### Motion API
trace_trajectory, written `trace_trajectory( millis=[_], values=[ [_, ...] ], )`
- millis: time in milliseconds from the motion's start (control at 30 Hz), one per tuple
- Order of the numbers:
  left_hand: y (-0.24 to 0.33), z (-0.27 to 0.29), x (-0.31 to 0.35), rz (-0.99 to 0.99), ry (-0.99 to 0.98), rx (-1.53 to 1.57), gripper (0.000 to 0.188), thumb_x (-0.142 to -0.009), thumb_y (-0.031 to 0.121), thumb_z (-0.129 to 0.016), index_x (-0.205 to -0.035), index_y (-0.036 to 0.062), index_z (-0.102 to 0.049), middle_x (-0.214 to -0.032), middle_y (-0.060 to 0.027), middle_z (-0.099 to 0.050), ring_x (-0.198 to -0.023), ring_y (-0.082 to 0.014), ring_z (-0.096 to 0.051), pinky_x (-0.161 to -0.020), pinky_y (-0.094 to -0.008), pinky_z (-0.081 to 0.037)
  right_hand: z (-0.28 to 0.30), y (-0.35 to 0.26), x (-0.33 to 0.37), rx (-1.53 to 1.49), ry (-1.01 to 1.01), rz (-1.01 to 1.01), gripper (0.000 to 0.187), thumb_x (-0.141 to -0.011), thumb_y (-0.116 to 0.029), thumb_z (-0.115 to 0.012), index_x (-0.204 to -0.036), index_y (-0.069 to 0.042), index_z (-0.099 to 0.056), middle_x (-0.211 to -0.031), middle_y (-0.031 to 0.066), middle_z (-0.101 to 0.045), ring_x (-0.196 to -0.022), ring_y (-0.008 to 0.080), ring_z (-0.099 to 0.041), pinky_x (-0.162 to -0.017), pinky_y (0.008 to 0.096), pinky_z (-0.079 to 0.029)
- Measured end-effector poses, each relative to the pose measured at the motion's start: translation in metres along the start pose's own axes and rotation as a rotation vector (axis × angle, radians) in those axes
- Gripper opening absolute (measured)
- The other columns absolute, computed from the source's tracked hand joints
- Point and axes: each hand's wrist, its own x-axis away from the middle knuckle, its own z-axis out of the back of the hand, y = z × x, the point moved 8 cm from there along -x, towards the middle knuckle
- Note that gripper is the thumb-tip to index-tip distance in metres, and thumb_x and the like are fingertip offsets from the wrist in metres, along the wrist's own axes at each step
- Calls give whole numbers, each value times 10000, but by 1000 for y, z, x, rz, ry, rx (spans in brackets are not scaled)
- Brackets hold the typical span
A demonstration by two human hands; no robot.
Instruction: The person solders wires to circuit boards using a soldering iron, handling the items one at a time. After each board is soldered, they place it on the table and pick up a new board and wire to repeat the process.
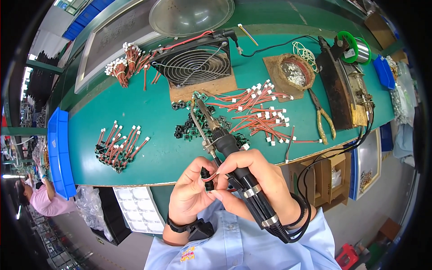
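Black plastic shows between the person's two hands: a small black part (pixel 206 177), pinched upright by the thumb and fingers of the left hand (pixel 191 189), just in front of the chest. A short red wire (pixel 209 178) lies across this part and runs toward the fingers of the right hand (pixel 256 177). That hand is closed around the handle of a soldering iron (pixel 226 143), while its fingertips come in close beside the small black part; whether they press on the part itself is hard to tell. The hands are together, the right one just beside the left, near the edge of the green table (pixel 148 164).

The iron slants away from the person, its tip end over a pile of small dark parts (pixel 191 127). Right of this pile lie loose red wires (pixel 265 123) with white plugs, and beyond them a pair of pliers (pixel 320 118). Well to the left of the hands sits a cluster of wired parts (pixel 119 150), with a blue bin (pixel 60 157) at the table's left end. Beyond the pile stands a black fan (pixel 193 65), and to its right a round dish (pixel 310 77).
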Motion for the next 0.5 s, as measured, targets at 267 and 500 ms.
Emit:
trace_trajectory(
  millis=[267,500],
  values=[
    [1,0,-1,-11,-17,-1,260,-884,181,-563,-1046,10,-454,-940,-79,-506,-848,-193,-548,-711,-295,-451,1,1,0,-6,2,-8,417,-688,44,-700,-1023,-42,-467,-738,40,-605,-644,97,-582,-594,229,-454],
    [2,-1,-3,-39,-35,-38,255,-882,180,-566,-1040,10,-460,-935,-76,-504,-843,-200,-550,-710,-293,-447,2,1,-1,-1,-26,-25,424,-682,36,-707,-1021,-45,-467,-754,43,-604,-658,97,-584,-601,230,-459]
  ],
)
